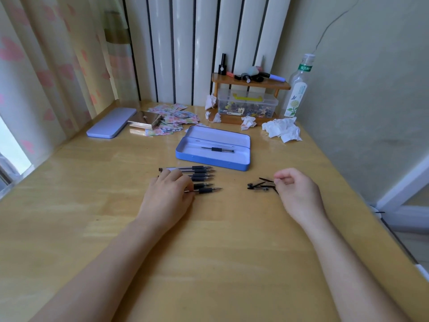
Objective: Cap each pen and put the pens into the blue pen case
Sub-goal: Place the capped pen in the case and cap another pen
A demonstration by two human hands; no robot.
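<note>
The blue pen case (210, 160) lies open mid-table with one capped pen (217, 149) inside. In front of it, several uncapped pens (201, 175) lie in a row, tips pointing right. My left hand (169, 194) rests on their left ends, fingers closed around the nearest pen (206, 190). To the right lies a small heap of black caps (258, 185). My right hand (296, 191) sits at the heap's right side, thumb and forefinger pinching one cap (267, 180).
The case's lid (111, 123) lies at the back left beside a metal box (145, 120) and patterned papers (176, 118). Crumpled tissues (283, 130), a clear storage box (247, 105) under a small wooden shelf (250, 82), and a bottle (297, 89) stand at the back right.
</note>
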